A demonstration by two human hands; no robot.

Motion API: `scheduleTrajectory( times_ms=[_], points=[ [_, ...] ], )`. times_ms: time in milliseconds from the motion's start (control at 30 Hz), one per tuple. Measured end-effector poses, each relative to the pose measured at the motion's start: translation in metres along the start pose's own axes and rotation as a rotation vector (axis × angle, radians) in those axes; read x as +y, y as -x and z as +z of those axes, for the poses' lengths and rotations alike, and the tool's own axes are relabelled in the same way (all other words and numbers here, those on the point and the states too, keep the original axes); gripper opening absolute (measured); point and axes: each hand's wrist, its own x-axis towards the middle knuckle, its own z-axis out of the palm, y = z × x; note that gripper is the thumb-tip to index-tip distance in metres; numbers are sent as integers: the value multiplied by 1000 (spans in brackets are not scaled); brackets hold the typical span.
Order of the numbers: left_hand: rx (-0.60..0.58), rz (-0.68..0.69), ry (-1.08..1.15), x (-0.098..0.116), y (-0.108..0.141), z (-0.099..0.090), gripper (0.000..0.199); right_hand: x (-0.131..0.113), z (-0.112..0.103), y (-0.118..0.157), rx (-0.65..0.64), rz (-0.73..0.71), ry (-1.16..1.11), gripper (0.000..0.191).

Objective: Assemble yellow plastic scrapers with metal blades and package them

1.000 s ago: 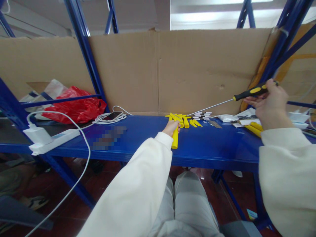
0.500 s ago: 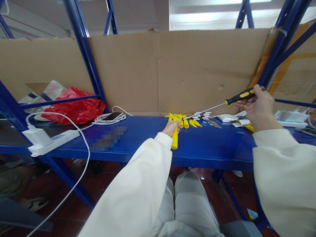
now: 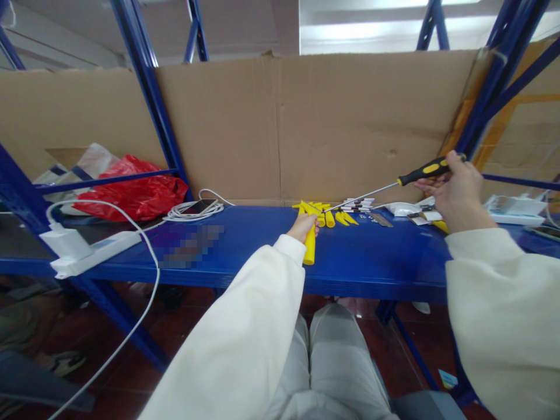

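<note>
Above blue desk (image 3: 245, 233), left hand (image 3: 303, 226) closes round yellow tube (image 3: 310, 249), near end jutting from fist. Right hand (image 3: 459, 189), higher, farther right, pinches black-and-yellow screwdriver (image 3: 423, 171) by handle; shaft slants down toward left hand. Yellow pieces (image 3: 329, 219) lie just beyond; marks on white sticks (image 3: 359, 204) too small to read.

From my remote screen I see roomy off-white sleeves (image 3: 236, 318) of plain, soft-looking cloth, each gathered into a snug, band-like cuff (image 3: 290, 248) of matching colour, and light grey trousers (image 3: 339, 356), softly creased.
</note>
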Motion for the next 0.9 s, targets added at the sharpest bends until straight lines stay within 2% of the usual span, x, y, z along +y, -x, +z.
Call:
scheduleTrajectory(
  times_ms=[433,700,900],
  points=[
    [-1,-9,46,0,0,0,22,8,-3,-10,-11,-6,-35,13],
    [-20,-13,39,2,3,1,24,7,-2,-8,6,-12,-12,12],
    [-24,-30,55,2,3,1,23,14,-5,-18,0,-17,-58,12]
  ],
)
